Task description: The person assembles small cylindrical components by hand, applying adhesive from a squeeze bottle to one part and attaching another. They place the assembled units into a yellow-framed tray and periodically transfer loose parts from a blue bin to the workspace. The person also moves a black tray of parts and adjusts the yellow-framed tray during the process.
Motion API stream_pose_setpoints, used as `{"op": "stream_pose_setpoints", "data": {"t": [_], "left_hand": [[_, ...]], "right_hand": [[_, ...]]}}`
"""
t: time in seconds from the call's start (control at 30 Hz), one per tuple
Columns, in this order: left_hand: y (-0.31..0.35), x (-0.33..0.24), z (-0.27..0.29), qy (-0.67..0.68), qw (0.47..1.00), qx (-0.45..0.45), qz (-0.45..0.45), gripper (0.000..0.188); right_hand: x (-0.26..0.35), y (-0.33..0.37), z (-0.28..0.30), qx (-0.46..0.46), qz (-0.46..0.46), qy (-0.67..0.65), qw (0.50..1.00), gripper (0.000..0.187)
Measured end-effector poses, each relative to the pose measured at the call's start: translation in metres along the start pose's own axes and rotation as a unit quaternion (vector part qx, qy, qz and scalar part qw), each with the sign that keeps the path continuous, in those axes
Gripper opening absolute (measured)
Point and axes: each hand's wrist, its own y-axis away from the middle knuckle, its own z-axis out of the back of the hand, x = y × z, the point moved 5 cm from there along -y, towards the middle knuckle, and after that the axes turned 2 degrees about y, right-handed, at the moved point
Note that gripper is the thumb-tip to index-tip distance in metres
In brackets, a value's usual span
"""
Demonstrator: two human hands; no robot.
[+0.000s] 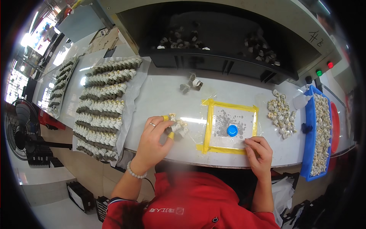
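Observation:
My left hand (154,139) is spread at a small cluster of white and grey pieces (180,129), yellow covers on its thumb and a finger. The fingertips stand apart at the cluster's left edge; I see no piece gripped. My right hand (260,154) is closed in a pinch at the lower right corner of a yellow-taped square (207,131). What it pinches, if anything, is too small to make out. A round blue cap (232,130) sits inside the square, among grey spots. A few similar pieces (191,83) lie farther back.
On the left, a sheet (133,89) carries several rows of white and grey pieces (101,118). At right are loose whitish pieces (281,114), a white bottle (301,101) and a full blue bin (308,156). A black-fronted machine (228,70) spans the back. A fan (23,129) stands far left.

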Motion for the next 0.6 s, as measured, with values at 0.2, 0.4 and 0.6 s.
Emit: {"op": "stream_pose_setpoints", "data": {"t": [0.2,0.4,0.6], "left_hand": [[0.002,-0.003,0.0,0.008,1.0,-0.009,-0.01,0.045],[0.011,-0.019,-0.013,-0.057,0.997,-0.05,0.027,0.062],[0.012,-0.011,-0.024,-0.084,0.994,-0.062,0.033,0.059]], "right_hand": [[0.001,0.0,0.0,-0.003,0.0,-0.001,1.0,0.017],[0.0,0.0,0.0,-0.002,0.001,0.0,1.0,0.017],[0.001,0.0,0.0,-0.003,0.005,0.001,1.0,0.017]]}}
